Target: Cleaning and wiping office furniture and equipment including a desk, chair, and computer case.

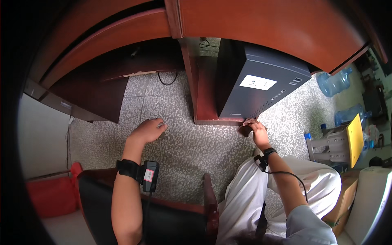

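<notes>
My right hand [258,131] grips a brown cloth [245,130] at the lower front edge of a wooden shelf [211,122] under the desk. On that shelf stands a dark computer tower [242,101] with a white label, front ports and vent holes. My left hand [148,130] hangs over the speckled floor to the left, its fingers curled and nothing seen in them. Both wrists wear black straps with small devices and cables.
A wooden desk [260,21] spans the top. A chair with a black seat [174,223] stands below my left arm. At the right are water jugs [333,82], a stool with a yellow top [354,141] and a cardboard box [344,199]. A red bag [52,196] lies at the left.
</notes>
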Demonstrator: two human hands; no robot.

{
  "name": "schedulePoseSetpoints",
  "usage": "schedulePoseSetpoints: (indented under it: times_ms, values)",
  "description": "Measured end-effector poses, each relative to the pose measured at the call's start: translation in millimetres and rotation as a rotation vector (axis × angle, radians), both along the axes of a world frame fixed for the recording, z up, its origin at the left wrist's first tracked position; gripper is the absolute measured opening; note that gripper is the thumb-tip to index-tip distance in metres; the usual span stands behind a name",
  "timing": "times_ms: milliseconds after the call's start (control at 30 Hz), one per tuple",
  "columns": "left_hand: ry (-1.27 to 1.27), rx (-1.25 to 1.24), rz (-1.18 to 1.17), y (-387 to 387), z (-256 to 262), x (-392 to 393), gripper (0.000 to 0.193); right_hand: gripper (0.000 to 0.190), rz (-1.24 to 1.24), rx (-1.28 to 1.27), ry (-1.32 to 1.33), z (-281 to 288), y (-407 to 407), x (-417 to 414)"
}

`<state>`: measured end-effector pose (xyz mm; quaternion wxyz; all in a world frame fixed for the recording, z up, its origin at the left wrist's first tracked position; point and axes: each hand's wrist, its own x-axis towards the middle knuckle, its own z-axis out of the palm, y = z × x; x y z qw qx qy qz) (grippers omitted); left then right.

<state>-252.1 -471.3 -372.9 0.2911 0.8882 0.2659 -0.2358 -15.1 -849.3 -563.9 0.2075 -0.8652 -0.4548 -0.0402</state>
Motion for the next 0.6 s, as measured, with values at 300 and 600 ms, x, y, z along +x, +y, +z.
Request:
schedulePoseSetpoints:
  times_ms: [300,600]
  values:
    - [0.027,0.017,-0.033,4,-13,-7,0.049,0.034,0.423,0.217,0.236,28,105,-39]
    - [0.016,-0.053,0.002,14,-24,-13,0.043,0.045,0.315,-0.21,0.16,18,98,-37]
